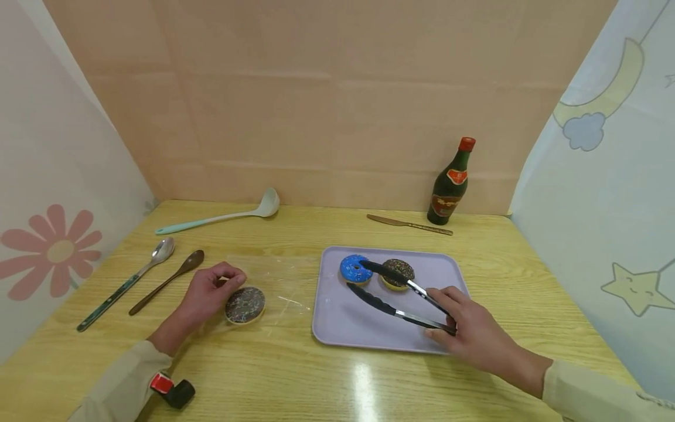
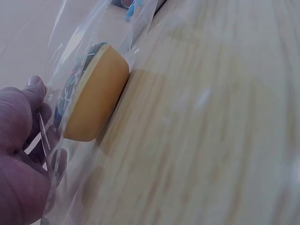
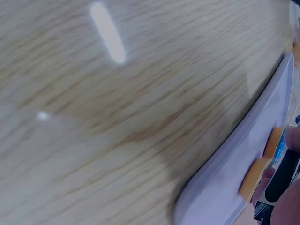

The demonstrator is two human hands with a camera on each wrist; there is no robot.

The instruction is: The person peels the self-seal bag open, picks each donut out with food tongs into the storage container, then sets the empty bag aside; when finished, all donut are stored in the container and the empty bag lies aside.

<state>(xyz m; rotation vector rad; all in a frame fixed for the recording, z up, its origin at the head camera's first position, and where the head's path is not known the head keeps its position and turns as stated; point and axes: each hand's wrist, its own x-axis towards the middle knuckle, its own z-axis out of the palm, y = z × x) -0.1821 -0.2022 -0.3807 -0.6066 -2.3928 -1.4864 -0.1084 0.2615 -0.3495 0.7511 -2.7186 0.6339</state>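
Observation:
My left hand (image 1: 213,290) pinches the edge of a clear plastic bag (image 1: 287,302) lying on the table. Inside the bag is a dark-frosted toy donut (image 2: 93,93) with sprinkles, right beside the fingers. In my right hand (image 1: 471,325) is a pair of tongs (image 1: 373,300) with black tips, spread apart over a lilac tray (image 1: 337,328). On the tray sit a blue donut (image 1: 350,268) and a dark-brown donut (image 1: 402,269). The upper tong arm crosses in front of both; the lower tip lies just nearer than the blue one.
At left lie a metal spoon (image 1: 162,251) with a dark green handle and a wooden spoon (image 1: 192,261). Behind them is a ladle (image 1: 268,204). A bronze-coloured knife (image 1: 408,224) lies beyond the tray, near a dark green bottle (image 1: 448,190). Fabric walls enclose the table (image 1: 295,381).

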